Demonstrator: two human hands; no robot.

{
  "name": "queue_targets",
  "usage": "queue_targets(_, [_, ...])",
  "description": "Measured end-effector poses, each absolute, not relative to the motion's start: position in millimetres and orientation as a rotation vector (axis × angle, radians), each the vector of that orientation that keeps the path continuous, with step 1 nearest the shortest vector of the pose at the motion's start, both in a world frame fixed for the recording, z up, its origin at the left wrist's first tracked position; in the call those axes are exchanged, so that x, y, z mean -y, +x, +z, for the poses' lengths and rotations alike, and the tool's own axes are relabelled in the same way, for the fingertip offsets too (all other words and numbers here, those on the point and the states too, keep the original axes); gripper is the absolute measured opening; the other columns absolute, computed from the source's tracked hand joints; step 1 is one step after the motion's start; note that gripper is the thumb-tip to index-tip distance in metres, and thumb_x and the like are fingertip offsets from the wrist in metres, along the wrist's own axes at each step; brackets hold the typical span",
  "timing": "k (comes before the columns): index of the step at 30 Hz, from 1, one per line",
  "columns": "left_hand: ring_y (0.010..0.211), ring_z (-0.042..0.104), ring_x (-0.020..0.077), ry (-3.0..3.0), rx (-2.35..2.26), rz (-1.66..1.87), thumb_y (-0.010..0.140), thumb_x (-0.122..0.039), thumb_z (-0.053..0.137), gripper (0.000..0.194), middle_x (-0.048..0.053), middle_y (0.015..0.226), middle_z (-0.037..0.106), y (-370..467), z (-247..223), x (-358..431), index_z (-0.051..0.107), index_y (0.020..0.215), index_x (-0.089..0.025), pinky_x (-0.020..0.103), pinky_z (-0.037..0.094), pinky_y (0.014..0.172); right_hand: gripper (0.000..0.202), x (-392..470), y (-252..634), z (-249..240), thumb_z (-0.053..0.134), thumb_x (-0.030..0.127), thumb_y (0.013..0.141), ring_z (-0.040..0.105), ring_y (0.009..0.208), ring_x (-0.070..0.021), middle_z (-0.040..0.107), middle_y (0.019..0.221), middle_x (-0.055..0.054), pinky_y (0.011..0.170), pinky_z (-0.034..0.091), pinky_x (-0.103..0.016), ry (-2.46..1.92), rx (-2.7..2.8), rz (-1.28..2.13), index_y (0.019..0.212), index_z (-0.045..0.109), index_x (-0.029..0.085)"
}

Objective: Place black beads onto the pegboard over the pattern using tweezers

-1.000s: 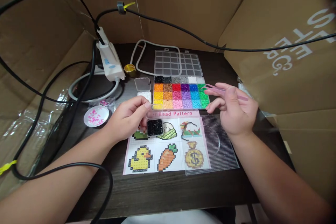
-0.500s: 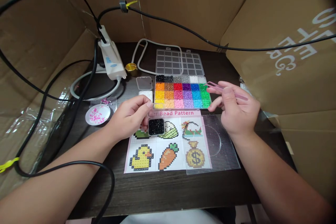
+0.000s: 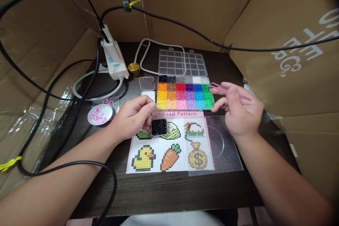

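Observation:
My left hand pinches the clear raised lid of a small box of black beads, held over the pattern sheet. Pink tweezers are gripped in my right hand, their tips near the green beads at the right side of the bead organizer. A duck, a carrot and a money bag are among the pictures printed on the sheet. Across its right part lies a clear pegboard. Black and coloured beads stand on the pegboard over the dragon-like picture.
Left of my left hand is a white dish of pink beads. Behind stand a power strip, a gold cup, a small box of white beads and an organizer lid. Black cables cross my left arm; cardboard walls surround the table.
The whole view has shifted very slightly. Both hands keep their hold on the box of black beads and the tweezers, with nearly the same pose.

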State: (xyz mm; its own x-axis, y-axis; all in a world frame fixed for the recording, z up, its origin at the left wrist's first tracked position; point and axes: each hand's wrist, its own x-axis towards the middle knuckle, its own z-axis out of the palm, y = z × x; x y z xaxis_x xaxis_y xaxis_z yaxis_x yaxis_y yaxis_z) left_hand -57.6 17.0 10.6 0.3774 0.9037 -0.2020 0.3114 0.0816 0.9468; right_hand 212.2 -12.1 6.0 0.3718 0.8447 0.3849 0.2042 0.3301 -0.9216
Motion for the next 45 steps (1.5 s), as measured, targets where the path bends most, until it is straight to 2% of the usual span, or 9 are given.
queue_targets(3, [0.042,0.057,0.0107,1.469,-1.164,0.634,0.093,-0.044,0.05,0.03,-0.003,0.053,0.058,-58.3,11.0,-16.8,0.051,0.077,-0.018,0.02,0.047,0.041,0.023,12.4,212.0,5.7,0.055,0.036,0.094,0.074,0.085,-0.0232,0.067,0.054,0.0,0.076,0.059,-0.04,-1.197,1.168,0.565,0.102,0.069,0.02])
queue_targets(7, [0.044,0.058,0.0106,1.467,-1.157,0.613,0.092,-0.046,0.05,0.032,-0.002,0.055,0.058,-59.4,10.7,-15.7,0.053,0.079,-0.018,0.02,0.048,0.043,0.021,11.3,213.3,5.4,0.061,0.034,0.09,0.073,0.07,-0.0195,0.076,0.082,-0.005,0.06,0.058,-0.035,-1.192,1.143,0.593,0.104,0.069,0.021])
queue_targets(9, [0.044,0.058,0.0104,1.484,-1.166,0.6,0.092,-0.048,0.05,0.033,-0.002,0.056,0.059,-58.5,10.3,-15.1,0.053,0.08,-0.018,0.02,0.048,0.042,0.02,11.8,214.2,6.2,0.061,0.034,0.09,0.072,0.068,-0.0184,0.076,0.085,-0.006,0.057,0.057,-0.033,-1.192,1.142,0.636,0.104,0.07,0.022])
queue_targets(14, [0.048,0.06,0.011,1.516,-1.152,0.561,0.091,-0.047,0.051,0.032,0.002,0.063,0.063,-53.4,10.3,-13.6,0.053,0.082,-0.017,0.021,0.05,0.045,0.019,24.1,208.2,11.7,0.059,0.031,0.091,0.068,0.065,-0.0168,0.069,0.072,-0.002,0.066,0.058,-0.036,-1.159,1.321,0.81,0.101,0.072,0.021])
queue_targets(16, [0.048,0.059,0.0108,1.521,-1.143,0.558,0.091,-0.047,0.051,0.032,0.003,0.064,0.064,-52.0,11.0,-12.8,0.053,0.082,-0.016,0.021,0.05,0.045,0.015,31.7,201.1,13.9,0.061,0.026,0.09,0.067,0.064,-0.0154,0.071,0.085,-0.004,0.066,0.058,-0.036,-1.117,1.442,0.791,0.099,0.073,0.023])
queue_targets(18, [0.048,0.058,0.0103,1.533,-1.141,0.562,0.091,-0.046,0.051,0.032,0.003,0.064,0.063,-51.3,11.8,-12.1,0.053,0.082,-0.016,0.021,0.049,0.045,0.015,37.3,193.2,14.8,0.062,0.02,0.088,0.069,0.08,-0.0185,0.072,0.094,-0.006,0.072,0.057,-0.037,-1.09,1.587,0.74,0.095,0.074,0.023])
queue_targets(21, [0.048,0.057,0.0098,1.57,-1.142,0.553,0.091,-0.045,0.051,0.031,0.003,0.065,0.064,-51.3,12.3,-11.3,0.054,0.083,-0.016,0.02,0.048,0.044,0.017,39.1,184.7,12.1,0.062,0.014,0.087,0.069,0.084,-0.0209,0.075,0.089,-0.006,0.076,0.056,-0.04,-1.002,1.746,0.681,0.093,0.074,0.023])
queue_targets(27, [0.057,0.061,0.0108,1.686,-1.127,0.547,0.092,-0.043,0.05,0.029,0.002,0.068,0.065,-51.8,11.9,-11.7,0.058,0.083,-0.015,0.019,0.046,0.048,0.017,32.4,185.3,3.5,0.062,0.014,0.085,0.067,0.081,-0.0213,0.075,0.081,-0.004,0.072,0.056,-0.04,-0.997,1.782,0.669,0.091,0.075,0.024])
queue_targets(45, [0.054,0.06,0.0097,1.714,-1.116,0.539,0.092,-0.043,0.05,0.03,0.0,0.065,0.063,-51.3,13.4,-12.0,0.057,0.082,-0.016,0.02,0.046,0.05,0.018,30.5,188.9,3.2,0.062,0.014,0.085,0.066,0.08,-0.0196,0.074,0.08,-0.004,0.071,0.055,-0.037,-1.009,1.799,0.727,0.091,0.075,0.025])
